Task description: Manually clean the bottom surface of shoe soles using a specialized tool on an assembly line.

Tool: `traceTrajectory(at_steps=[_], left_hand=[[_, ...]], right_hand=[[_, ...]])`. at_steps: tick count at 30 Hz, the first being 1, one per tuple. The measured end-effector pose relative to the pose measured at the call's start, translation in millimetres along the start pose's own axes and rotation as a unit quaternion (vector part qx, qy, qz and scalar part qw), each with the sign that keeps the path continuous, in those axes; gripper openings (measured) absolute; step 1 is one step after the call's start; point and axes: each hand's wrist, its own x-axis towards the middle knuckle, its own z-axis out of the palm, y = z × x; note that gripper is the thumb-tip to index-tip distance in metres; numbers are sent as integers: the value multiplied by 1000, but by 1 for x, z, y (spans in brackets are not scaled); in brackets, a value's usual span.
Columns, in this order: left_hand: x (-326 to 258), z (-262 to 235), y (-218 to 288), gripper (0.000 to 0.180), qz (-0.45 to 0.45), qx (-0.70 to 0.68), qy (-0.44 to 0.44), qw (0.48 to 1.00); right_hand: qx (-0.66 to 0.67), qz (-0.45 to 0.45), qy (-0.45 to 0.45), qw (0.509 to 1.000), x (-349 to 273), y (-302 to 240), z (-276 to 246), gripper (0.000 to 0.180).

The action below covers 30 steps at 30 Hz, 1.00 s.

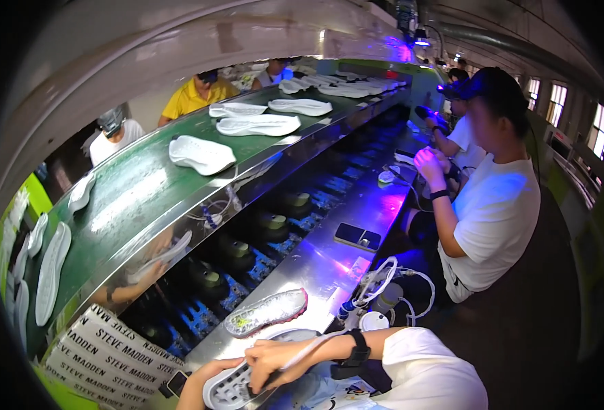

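**Shoe sole being worked at the lower edge of the steel bench**

Shoe sole (230,389), white with a dark tread pattern, is being held at about six o'clock in the view, on the steel bench (316,263). It is being steadied from the seven o'clock side by the left hand (203,379), whose fingers are curled around its edge. The right hand (275,359) is being pressed down on the sole from above, closed around a thin white tool (309,347) that is slanting away toward two o'clock. A dark watch (358,352) is being worn on the right wrist.

Just beyond the hands, at twelve o'clock from them, a second translucent sole (266,312) is lying flat on the bench, apart from the held one. Toward two o'clock, white cables (384,273) and a small round white pot (374,321) are crowding the bench edge. A phone (357,237) is lying farther along. At three o'clock a person in a white shirt (493,219) is seated close by. White soles (201,154) are being carried on the green conveyor (124,198) at ten o'clock.
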Motion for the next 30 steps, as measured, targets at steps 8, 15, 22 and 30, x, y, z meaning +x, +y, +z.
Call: traceTrajectory(at_steps=[8,15,22,30], left_hand=[[21,21,-46,79,395,-132,-196,888],[35,43,-72,101,406,-541,-455,579],[22,29,-72,83,505,-377,-222,744],[40,29,-90,74,488,-365,-303,732]], right_hand=[[286,93,223,927,-32,11,-25,24],[307,195,345,865,10,6,28,23],[184,222,263,920,31,-1,43,26],[-89,98,475,870,77,-2,28,27]])
